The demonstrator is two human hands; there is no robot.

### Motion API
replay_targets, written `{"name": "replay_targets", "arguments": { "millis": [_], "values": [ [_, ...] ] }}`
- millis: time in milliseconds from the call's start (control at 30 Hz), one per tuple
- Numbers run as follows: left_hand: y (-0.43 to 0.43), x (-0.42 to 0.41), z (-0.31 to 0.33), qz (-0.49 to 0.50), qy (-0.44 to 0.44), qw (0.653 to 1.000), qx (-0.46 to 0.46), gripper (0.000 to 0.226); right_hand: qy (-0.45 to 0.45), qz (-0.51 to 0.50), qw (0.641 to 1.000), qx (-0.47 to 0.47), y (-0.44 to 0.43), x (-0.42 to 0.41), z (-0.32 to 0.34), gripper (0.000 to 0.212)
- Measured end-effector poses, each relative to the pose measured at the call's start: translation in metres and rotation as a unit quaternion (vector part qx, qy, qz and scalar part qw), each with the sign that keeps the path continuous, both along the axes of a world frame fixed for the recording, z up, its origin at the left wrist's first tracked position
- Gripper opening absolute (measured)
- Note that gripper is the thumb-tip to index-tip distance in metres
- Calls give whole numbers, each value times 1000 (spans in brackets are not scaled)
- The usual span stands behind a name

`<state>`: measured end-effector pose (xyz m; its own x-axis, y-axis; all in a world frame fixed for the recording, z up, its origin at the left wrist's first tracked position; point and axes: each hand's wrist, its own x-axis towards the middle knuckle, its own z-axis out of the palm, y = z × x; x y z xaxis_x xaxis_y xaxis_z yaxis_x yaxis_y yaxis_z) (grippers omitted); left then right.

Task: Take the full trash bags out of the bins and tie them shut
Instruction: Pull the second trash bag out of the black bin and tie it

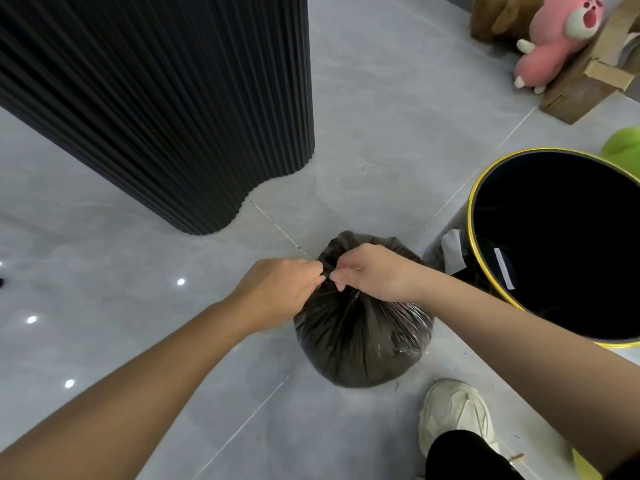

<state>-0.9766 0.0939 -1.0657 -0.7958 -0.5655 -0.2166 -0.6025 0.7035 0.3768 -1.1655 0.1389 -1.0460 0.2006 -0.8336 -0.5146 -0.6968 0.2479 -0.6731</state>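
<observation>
Tying step in hand, judging by the scene: full black plastic trash bag (360, 337) already out of the round black bin with yellow rim (470, 216), standing on the grey tiled floor (363, 133) just beside it. Left hand (277, 289) with fingers curled, pinching the gathered neck of the bag from one side; right hand (377, 275) curled the same way, pinching it from the other side, knuckles almost touching. Knot itself hidden under the fingers, so impossible to say how far finished. Next, probably: pull both ends apart firmly to tighten, yet gently enough not to tear the thin film.
</observation>
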Motion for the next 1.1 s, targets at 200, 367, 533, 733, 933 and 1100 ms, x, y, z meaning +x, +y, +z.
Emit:
{"name": "replay_targets", "arguments": {
  "millis": [200,367,533,733,933,1100],
  "values": [
    [4,-4,20,216,123,866,434,37,162,125,955,-213,7,-9,3,21],
    [30,-12,23,247,154,791,538,32,252,81,912,-313,13,-13,8,12],
    [55,-23,-3,168,129,936,280,35,23,-152,986,-61,18,3,15,22],
    [68,-27,-23,68,15,996,55,42,-237,-404,848,250,10,10,16,21],
    [62,-6,-16,102,-1,969,224,27,-43,-161,973,158,1,0,30,26],
    [31,-7,9,197,82,944,251,20,291,147,943,-61,12,7,35,25]
  ]
}}
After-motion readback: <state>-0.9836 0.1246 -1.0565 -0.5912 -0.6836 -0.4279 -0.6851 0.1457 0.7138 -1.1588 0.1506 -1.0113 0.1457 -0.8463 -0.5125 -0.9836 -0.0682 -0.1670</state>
